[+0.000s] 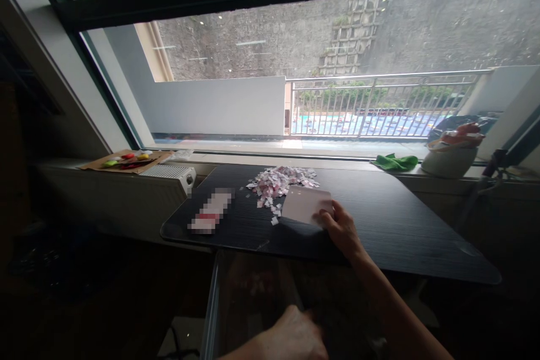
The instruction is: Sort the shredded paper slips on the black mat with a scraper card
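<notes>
Indoors, right grip (342,230) holding card (307,204), paper scraps (275,183) nearby

green cloth (395,162) beside pale container (449,160) | metal railing (368,104) outside | white radiator (171,171)

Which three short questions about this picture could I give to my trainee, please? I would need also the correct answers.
1. What does the right-hand grip hold?
2. True or false: the heap of small paper pieces lies on the dark tabletop.
3. Where does the left-hand grip appear in the picture?
(a) touching the heap
(b) below the tabletop's front edge
(c) in the top left corner

Key:
1. A pale flat piece, held at its right end.
2. True.
3. b
</notes>
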`<action>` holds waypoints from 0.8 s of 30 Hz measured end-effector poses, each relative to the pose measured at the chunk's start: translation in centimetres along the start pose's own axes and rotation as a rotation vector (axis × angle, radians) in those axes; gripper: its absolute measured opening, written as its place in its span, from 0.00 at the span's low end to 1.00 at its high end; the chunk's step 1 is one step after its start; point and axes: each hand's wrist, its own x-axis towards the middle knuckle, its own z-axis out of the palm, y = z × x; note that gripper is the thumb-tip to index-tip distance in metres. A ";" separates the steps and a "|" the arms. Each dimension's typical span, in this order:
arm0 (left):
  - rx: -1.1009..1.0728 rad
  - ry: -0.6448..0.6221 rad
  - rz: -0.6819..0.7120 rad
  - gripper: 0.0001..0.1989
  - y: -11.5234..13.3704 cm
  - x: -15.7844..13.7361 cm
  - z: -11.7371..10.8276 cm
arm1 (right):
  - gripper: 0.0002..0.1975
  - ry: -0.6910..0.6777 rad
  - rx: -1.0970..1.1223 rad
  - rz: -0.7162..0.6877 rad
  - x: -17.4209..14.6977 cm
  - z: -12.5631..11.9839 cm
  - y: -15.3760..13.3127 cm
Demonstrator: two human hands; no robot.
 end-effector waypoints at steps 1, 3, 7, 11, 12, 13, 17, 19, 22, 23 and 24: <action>0.004 -0.003 -0.001 0.06 0.0 0.0 0.0 | 0.16 -0.003 0.027 0.000 0.0 0.0 0.0; 0.013 -0.015 0.001 0.05 0.1 0.0 -0.1 | 0.17 -0.044 0.068 -0.001 0.0 0.1 0.1; 0.031 -0.034 -0.009 0.05 0.2 0.0 -0.6 | 0.15 -0.053 0.024 -0.007 0.0 0.0 0.1; 0.028 -0.069 0.000 0.05 0.3 0.1 -0.8 | 0.15 0.020 -0.009 0.012 0.1 -0.1 0.0; 0.030 -0.067 -0.002 0.06 0.3 0.1 -0.8 | 0.15 0.018 -0.016 0.008 0.1 -0.1 0.0; 0.033 -0.057 -0.004 0.06 0.2 0.1 -0.7 | 0.15 0.014 -0.025 0.001 0.2 -0.1 0.1; 0.037 -0.046 -0.003 0.06 0.2 0.2 -0.4 | 0.14 -0.015 -0.067 -0.002 0.2 0.0 0.0; 0.031 -0.052 -0.002 0.05 0.2 0.2 -0.4 | 0.17 -0.067 -0.048 0.009 0.1 0.1 -0.1; 0.015 -0.052 -0.017 0.06 0.3 0.1 -0.6 | 0.25 -0.114 0.024 0.044 0.0 0.1 -0.3; 0.012 -0.051 -0.021 0.06 0.3 0.1 -0.6 | 0.27 -0.109 0.038 0.058 0.0 0.0 -0.3; 0.011 -0.047 -0.019 0.06 0.3 0.0 -0.6 | 0.28 -0.097 0.041 0.073 0.0 0.0 -0.3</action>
